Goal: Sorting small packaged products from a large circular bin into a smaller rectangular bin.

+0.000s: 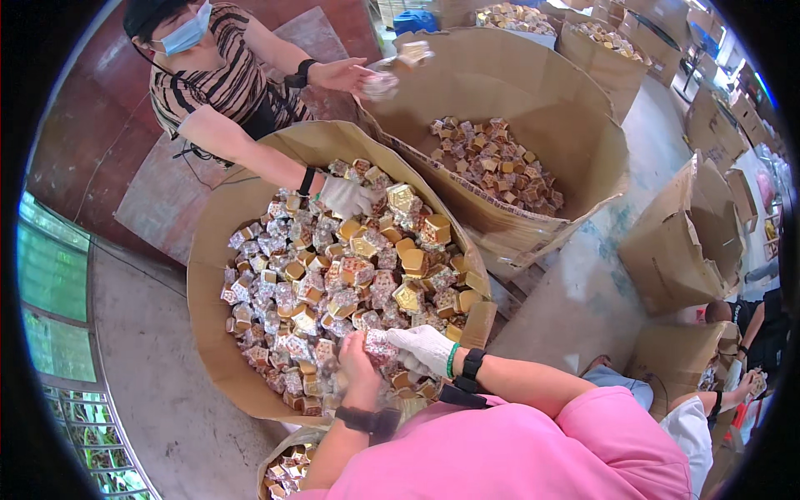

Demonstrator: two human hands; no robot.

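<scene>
Holding: the left hand [358,360], bare, and the right hand [423,346], in a white glove, meet at one small wrapped box [379,342], patterned red and white.
Left hand: fingers curled around the near side of the small wrapped box; a dark band sits on its wrist.
Right hand: gloved fingers closed on the far side of the same box; a green band and a dark watch ring its wrist.
Place of the box: just above the near rim of the big cardboard bin [208,275], over the heap.
Heap: gold and patterned boxes [350,267] fill the big cardboard bin almost to the top.
Co-worker: a person in a striped top stands at the far side of the big cardboard bin, one gloved hand [346,197] resting on the heap.
Second bin [533,92]: beyond the big cardboard bin, partly filled with the same boxes.
Lower container [287,467]: just below the big cardboard bin's near rim, holding more boxes.
Folded cartons [675,242]: well apart from the big cardboard bin, past the second bin.
</scene>
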